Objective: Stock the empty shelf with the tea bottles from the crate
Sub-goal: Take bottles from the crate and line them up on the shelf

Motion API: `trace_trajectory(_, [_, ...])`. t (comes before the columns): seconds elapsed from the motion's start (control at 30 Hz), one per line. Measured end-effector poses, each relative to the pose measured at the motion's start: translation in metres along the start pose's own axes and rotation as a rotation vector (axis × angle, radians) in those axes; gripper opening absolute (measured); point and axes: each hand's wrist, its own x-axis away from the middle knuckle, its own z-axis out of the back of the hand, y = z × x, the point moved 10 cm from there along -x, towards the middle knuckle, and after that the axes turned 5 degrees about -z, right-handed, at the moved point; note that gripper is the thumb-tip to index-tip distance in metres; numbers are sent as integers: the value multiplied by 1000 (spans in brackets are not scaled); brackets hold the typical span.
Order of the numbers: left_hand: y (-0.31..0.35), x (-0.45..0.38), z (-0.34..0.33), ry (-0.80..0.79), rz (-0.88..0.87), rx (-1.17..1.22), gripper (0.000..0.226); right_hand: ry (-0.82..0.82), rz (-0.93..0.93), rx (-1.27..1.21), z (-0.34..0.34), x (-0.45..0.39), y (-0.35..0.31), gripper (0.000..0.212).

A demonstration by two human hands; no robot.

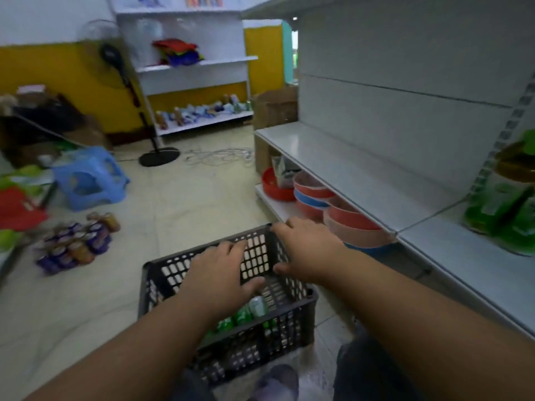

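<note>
A dark perforated plastic crate [298,316] stands on the floor in front of me. Green tea bottles [246,312] lie inside it, partly hidden by my left arm. My left hand [220,273] hovers over the crate's middle with fingers spread and holds nothing. My right hand [307,247] reaches over the crate's far right corner, fingers loosely bent, thumb pointing inward, nothing in it. The empty white shelf [353,172] runs along the right, just beyond the crate.
Stacked red and blue basins [347,215] sit under the empty shelf. Green packages [503,204] occupy the shelf section at far right. A pack of cans [75,244], a blue stool [89,180] and a fan stand [157,157] are on the floor to the left.
</note>
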Motion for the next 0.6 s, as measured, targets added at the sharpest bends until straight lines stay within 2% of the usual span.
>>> trace_trajectory(0.17, [-82, 34, -35, -59, 196, 13, 84, -94, 107, 5, -52, -46, -60, 73])
trace_trajectory(0.3, [-132, 41, -92, -80, 358, 86, 77, -193, 127, -34, -124, -87, -84, 72])
trace_trajectory(0.47, [-147, 28, -179, -119, 464, 146, 79, -330, 96, -84, -215, -125, -82, 63])
trace_trajectory(0.6, [-141, 12, -243, -178, 534, 184, 90, -439, 70, -26, -269, -148, -64, 68])
